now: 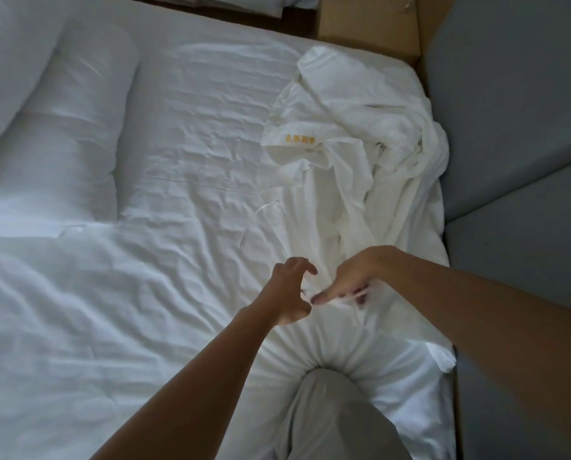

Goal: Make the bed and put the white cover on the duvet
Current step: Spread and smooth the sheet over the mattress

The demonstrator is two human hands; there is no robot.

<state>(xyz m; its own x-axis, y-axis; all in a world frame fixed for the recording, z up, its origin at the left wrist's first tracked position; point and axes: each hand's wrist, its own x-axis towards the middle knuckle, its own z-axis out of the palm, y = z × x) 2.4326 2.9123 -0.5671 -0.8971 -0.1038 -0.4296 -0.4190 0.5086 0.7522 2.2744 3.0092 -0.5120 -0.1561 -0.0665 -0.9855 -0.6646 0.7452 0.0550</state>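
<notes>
- On the right half of the bed [194, 127], the white cover [360, 144] lies bunched in a loose heap, gold lettering [299, 138] showing on one fold.
- Its near end stretches toward the person, where both hands meet.
- The right hand [347, 280] points left with fingers nearly straight, a thin strip of the white cover nipped between thumb and fingers.
- The left hand [290, 290] is curled in a C just beside it, fingertips at the same cloth; I cannot tell whether it grips.
- The duvet [78, 293] spreads over the bed's near left.
- Two pillows [78, 78] lie at the far left.
- A knee [327, 403] in grey trousers presses into the bedding.
- A grey seat [509, 127] runs along the right.
</notes>
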